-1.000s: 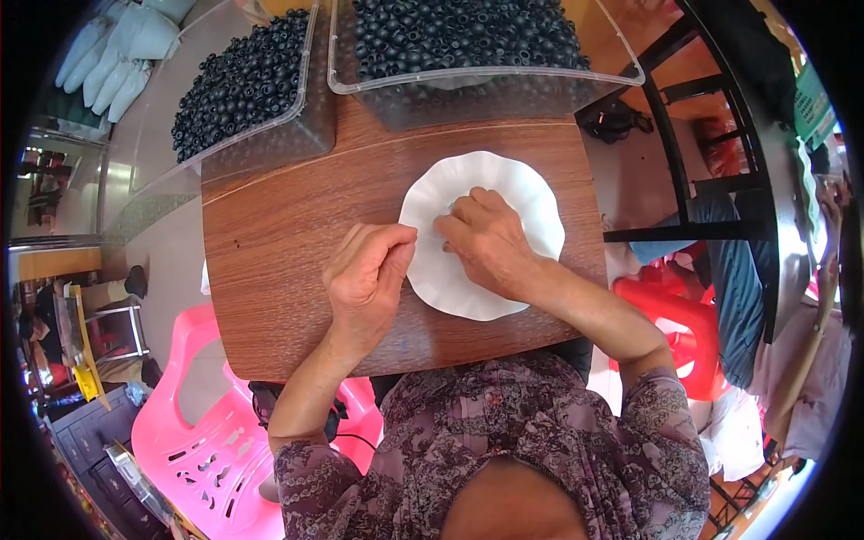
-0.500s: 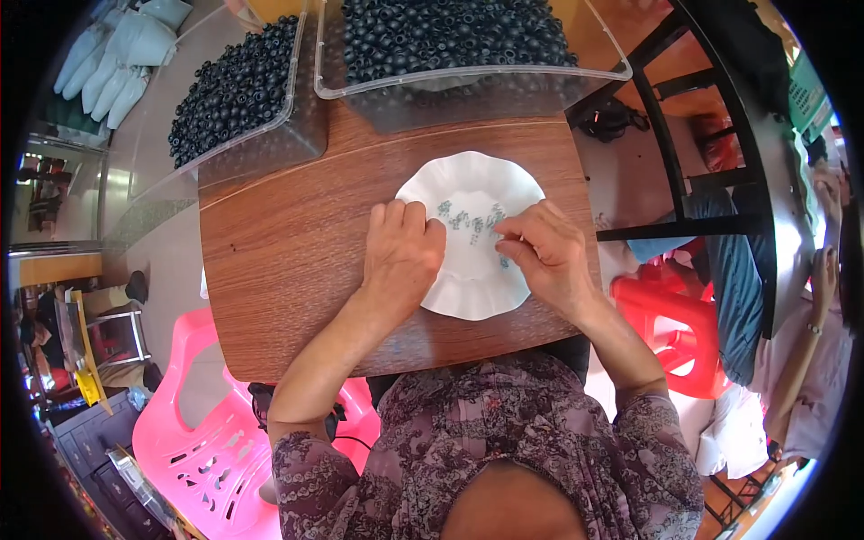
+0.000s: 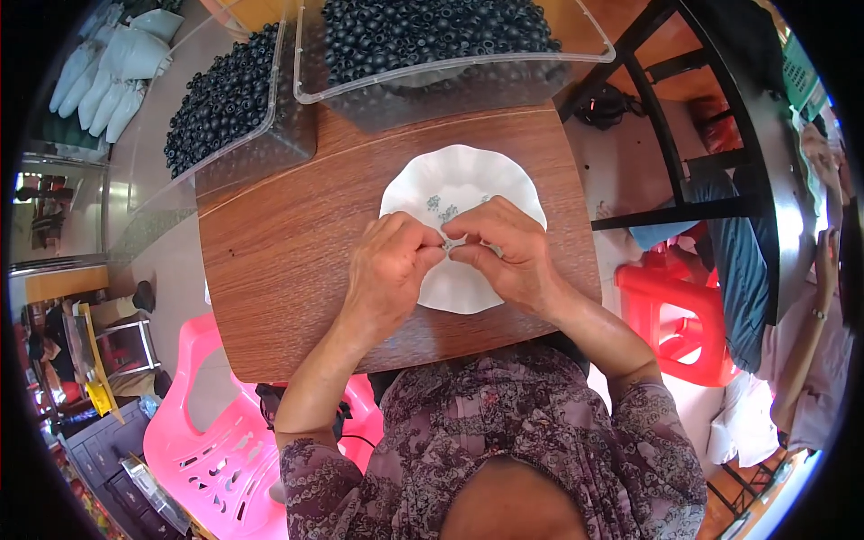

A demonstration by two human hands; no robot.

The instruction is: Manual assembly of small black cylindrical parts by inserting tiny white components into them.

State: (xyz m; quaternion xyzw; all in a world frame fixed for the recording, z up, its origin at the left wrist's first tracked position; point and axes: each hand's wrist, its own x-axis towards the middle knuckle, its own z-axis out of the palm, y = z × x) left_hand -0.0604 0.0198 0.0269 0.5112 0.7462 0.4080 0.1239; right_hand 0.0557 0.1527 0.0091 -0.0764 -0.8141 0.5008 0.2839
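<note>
A white plate with a wavy rim [image 3: 459,297] lies on the wooden table in front of me. Small grey-green marks, perhaps a printed pattern or tiny pieces, show on its middle. Over the plate's left side my left hand [image 3: 389,268] holds its thumb and forefinger in a pinch. My right hand [image 3: 511,256] pinches too, its fingertips almost meeting those of the left above the plate. A tiny speck seems to sit between the fingertips, too small to name.
Two clear plastic bins, one at the back [image 3: 459,65] and one at back left [image 3: 286,148], hold many dark round beads on the wooden table [image 3: 279,279]. A pink chair [image 3: 216,450] stands at left, a red stool [image 3: 670,315] at right. Another person's arm [image 3: 814,328] shows far right.
My right hand has moved left across the plate to my left hand. The left hand's fingers have turned inward, and both sets of fingertips now come together. The view has shifted slightly.
</note>
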